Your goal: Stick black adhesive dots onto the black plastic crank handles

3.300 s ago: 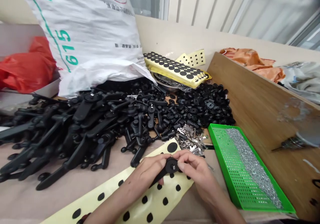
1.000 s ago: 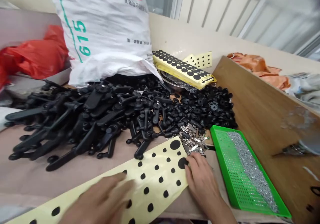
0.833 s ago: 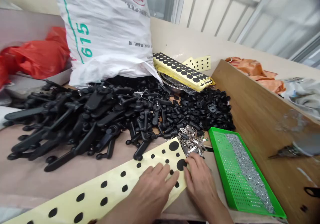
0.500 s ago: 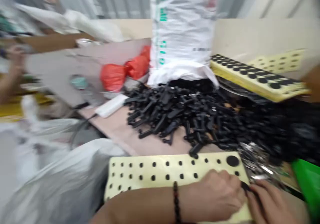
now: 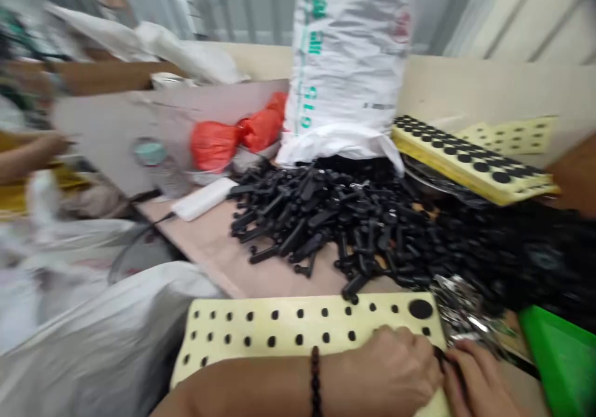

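A pale yellow foam board (image 5: 288, 358) with rows of black round spots and one larger black disc (image 5: 420, 309) lies in front of me. My left hand (image 5: 403, 367), its wrist in a dark bead bracelet (image 5: 316, 380), is curled over the board's right part. Its fingertips are hidden, so what it grips does not show. Beside it, at the board's right edge, my right hand (image 5: 482, 383) has its fingers closed around a thin black part (image 5: 459, 373). Both hands are close together, and the piece is mostly covered by fingers.
Behind the board spreads a heap of black plastic parts (image 5: 316, 212), spilling from a white sack (image 5: 347, 63). Shiny metal pieces (image 5: 460, 305) and a green tray (image 5: 559, 355) are at right. A dotted yellow block (image 5: 475, 162) stands behind. A co-worker's arm (image 5: 32, 156) shows at left.
The view has shifted slightly, so the board and heap appear lower and a little left. My hands keep their places on the board. The co-worker's arm at left has changed position.
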{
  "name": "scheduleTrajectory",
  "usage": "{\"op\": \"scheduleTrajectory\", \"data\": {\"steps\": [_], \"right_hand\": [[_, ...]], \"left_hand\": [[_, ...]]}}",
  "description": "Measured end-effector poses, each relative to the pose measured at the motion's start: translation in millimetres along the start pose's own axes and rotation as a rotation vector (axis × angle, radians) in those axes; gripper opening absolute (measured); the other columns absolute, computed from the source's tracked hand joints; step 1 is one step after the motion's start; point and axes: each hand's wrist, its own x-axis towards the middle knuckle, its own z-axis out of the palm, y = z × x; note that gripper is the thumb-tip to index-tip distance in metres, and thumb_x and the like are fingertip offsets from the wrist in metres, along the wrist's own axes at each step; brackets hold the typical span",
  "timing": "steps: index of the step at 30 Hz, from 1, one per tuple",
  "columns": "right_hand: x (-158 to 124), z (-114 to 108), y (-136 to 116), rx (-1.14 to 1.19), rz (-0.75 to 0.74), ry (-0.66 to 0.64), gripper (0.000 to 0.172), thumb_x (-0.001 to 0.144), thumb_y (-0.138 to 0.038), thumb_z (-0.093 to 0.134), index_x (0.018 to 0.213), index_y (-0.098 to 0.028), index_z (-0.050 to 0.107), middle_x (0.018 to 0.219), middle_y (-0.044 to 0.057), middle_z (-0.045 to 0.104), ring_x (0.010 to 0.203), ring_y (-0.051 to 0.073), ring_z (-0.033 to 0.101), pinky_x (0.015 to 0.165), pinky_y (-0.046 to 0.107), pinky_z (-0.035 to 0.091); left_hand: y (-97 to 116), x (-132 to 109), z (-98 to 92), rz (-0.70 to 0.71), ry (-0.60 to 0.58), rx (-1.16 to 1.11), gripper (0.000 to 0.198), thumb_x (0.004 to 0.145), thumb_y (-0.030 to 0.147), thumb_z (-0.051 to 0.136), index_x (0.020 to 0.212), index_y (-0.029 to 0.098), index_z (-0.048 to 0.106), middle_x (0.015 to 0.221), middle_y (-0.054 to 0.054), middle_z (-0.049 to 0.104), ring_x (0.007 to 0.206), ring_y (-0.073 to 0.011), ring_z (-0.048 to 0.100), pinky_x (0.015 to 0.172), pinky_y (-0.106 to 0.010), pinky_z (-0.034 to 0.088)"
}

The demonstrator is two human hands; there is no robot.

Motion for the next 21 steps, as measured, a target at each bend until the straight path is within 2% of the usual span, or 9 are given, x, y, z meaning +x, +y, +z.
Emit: {"op": "scheduleTrajectory", "data": {"steps": [4, 7, 13, 21], "right_hand": [[4, -14, -28, -0.094, 0.022, -0.04, 0.011, 0.088, -0.02, 0.04, 0.093, -0.021, 0.05, 0.108, 0.014, 0.055, 0.097, 0.028, 0.058, 0.077, 0.043, 0.05], [11, -18, -42, -0.105, 0.101, -0.072, 0.012, 0.088, -0.014, 0.039, 0.092, -0.02, 0.049, 0.109, 0.013, 0.052, 0.099, 0.027, 0.055, 0.08, 0.043, 0.049], [20, -21, -43, -0.064, 0.157, -0.132, 0.013, 0.088, -0.01, 0.038, 0.082, -0.02, 0.046, 0.089, 0.009, 0.053, 0.081, 0.024, 0.054, 0.07, 0.04, 0.049], [23, -22, -47, -0.142, 0.158, -0.118, 0.012, 0.087, -0.01, 0.04, 0.091, -0.018, 0.049, 0.098, 0.013, 0.053, 0.089, 0.027, 0.054, 0.073, 0.041, 0.048]], "left_hand": [[-2, 2, 6.9, -0.021, -0.063, -0.008, 0.012, 0.087, 0.017, 0.049, 0.098, 0.014, 0.053, 0.083, -0.003, 0.048, 0.072, -0.0195, 0.049, 0.055, -0.031, 0.039], [-1, 5, 20.3, -0.028, -0.097, 0.007, 0.017, 0.085, 0.017, 0.051, 0.102, 0.015, 0.051, 0.084, -0.004, 0.049, 0.073, -0.0204, 0.049, 0.056, -0.03, 0.039], [1, 7, 37.9, -0.033, -0.141, 0.003, 0.024, 0.079, 0.011, 0.051, 0.103, 0.016, 0.049, 0.084, -0.004, 0.052, 0.071, -0.0206, 0.051, 0.054, -0.03, 0.039], [-1, 6, 53.1, -0.026, -0.14, -0.017, 0.026, 0.083, 0.013, 0.05, 0.108, 0.016, 0.049, 0.086, -0.004, 0.052, 0.076, -0.0219, 0.053, 0.058, -0.032, 0.042]]}}
